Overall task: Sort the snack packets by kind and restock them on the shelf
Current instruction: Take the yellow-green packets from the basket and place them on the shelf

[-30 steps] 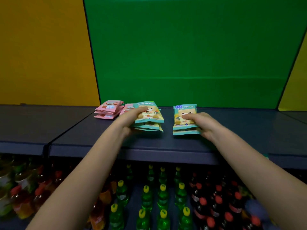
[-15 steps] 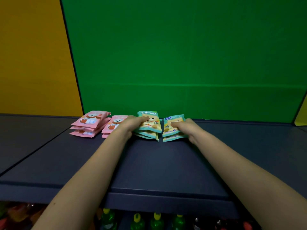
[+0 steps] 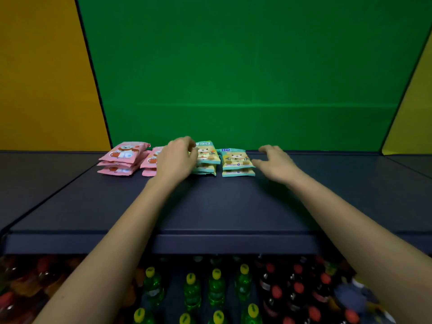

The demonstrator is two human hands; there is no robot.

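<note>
On the shelf [image 3: 210, 206], beside the pink stacks [image 3: 124, 159], the left teal stack [image 3: 207, 157] is touched by curled fingers of the left hand [image 3: 176, 159] (a grip cannot be told) and the right teal stack [image 3: 237, 162] is flanked by the right hand [image 3: 277, 163], fingers spread; such light, slippery, crushable packets are judged best held at the stack's sides.

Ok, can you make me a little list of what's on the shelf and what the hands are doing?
shelf: dark, four packet stacks in a row
first pink stack: far left
second pink stack: partly behind left hand
first teal stack: left hand's fingers curl at its edge; grip unclear
second teal stack: beside right hand, which is open
bottles: below shelf
</note>
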